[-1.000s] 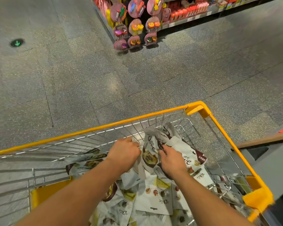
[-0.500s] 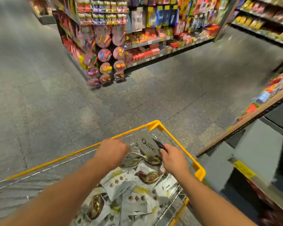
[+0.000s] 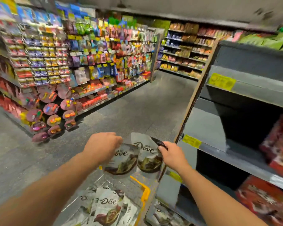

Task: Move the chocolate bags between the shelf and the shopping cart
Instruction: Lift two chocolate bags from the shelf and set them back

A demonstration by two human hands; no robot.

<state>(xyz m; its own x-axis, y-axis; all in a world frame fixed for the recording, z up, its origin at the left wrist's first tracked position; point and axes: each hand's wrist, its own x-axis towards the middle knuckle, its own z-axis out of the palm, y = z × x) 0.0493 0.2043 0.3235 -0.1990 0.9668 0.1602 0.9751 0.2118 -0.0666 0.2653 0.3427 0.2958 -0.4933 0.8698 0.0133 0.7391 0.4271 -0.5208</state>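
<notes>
My left hand (image 3: pixel 103 145) grips the top of a white Dove chocolate bag (image 3: pixel 122 162), which hangs above the cart. My right hand (image 3: pixel 171 154) pinches the dark top corner of a second Dove bag (image 3: pixel 147 157) right beside it. Both bags are lifted clear of the yellow-rimmed shopping cart (image 3: pixel 145 191) at the bottom centre. More Dove bags (image 3: pixel 106 207) lie in the cart. The grey shelf unit (image 3: pixel 232 154) stands to the right, close to my right hand.
Red packages (image 3: pixel 278 150) sit on the shelf boards at the far right. Yellow price tags (image 3: pixel 191 141) line the shelf edges. Across the grey floor (image 3: pixel 137 108) stands a display rack of hanging sweets (image 3: pixel 82 62). Further shelves run along the back.
Both hands have lifted the two Dove bags up out of the cart. The view has swung up and right, toward the grey shelf unit.
</notes>
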